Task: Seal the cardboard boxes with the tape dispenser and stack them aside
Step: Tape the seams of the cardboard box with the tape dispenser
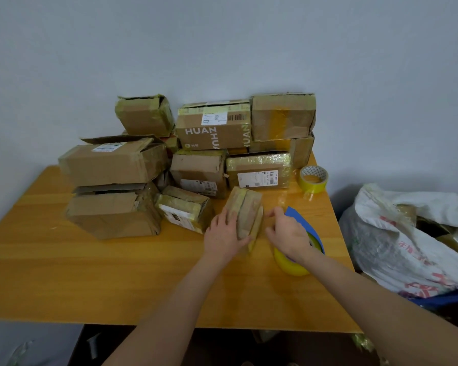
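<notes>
Small taped cardboard box (245,215) at right-centre of desk (90,273), long axis running away from wearer, far end angled slightly left; left hand (222,235) flat against its left face, fingers (225,215) straight; right hand (288,233) over blue tape dispenser (303,224), fingers curled, grasp indeterminate; stacked boxes (212,130) behind.

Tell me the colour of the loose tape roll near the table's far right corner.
Yellow tape roll, whitish printed core; head view.
</notes>
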### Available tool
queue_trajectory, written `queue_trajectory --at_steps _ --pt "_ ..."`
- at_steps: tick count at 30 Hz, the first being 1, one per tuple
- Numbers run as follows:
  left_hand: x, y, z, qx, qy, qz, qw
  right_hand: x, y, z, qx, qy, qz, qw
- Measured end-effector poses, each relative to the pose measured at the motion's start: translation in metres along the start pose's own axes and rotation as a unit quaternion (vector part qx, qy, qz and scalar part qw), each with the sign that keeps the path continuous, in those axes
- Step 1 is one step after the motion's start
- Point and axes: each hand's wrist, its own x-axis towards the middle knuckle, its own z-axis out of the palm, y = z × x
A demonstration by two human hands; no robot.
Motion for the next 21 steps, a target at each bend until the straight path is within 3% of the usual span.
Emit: queue_trajectory --at_steps 3,6,9,11,14,17,21 --pt "0.003 -0.017 -0.009 0.052 -0.018 0.075 0.996 0.005 0.001 -0.011 0.006 0.014 -0.016 1.0" --pt "-0.003 -0.037 -0.019 0.093 0.013 0.13 0.987 0.013 -0.003 -0.015 -0.001 -0.003 -0.034 0.999" --pt "-0.016 -0.044 -0.018 0.042 0.087 0.069 0.993 0.017 -0.01 -0.01 -0.014 -0.025 -0.044 0.999" --pt "-0.024 -0.036 -0.015 -0.053 0.122 -0.038 0.99 0.018 -0.015 -0.004 -0.018 -0.053 -0.044 0.997" --pt "-0.026 -0.024 -0.013 -0.221 0.063 -0.192 0.954 0.02 -0.018 0.0 -0.047 -0.098 -0.033 0.993" --pt "-0.024 -0.013 -0.007 -0.306 0.033 -0.177 0.935 0.019 -0.014 0.0 -0.083 -0.083 -0.022 0.993" --pt "-0.012 0.006 -0.006 -0.299 0.003 -0.084 0.951 0.011 -0.006 0.001 -0.035 -0.092 -0.01 0.995"
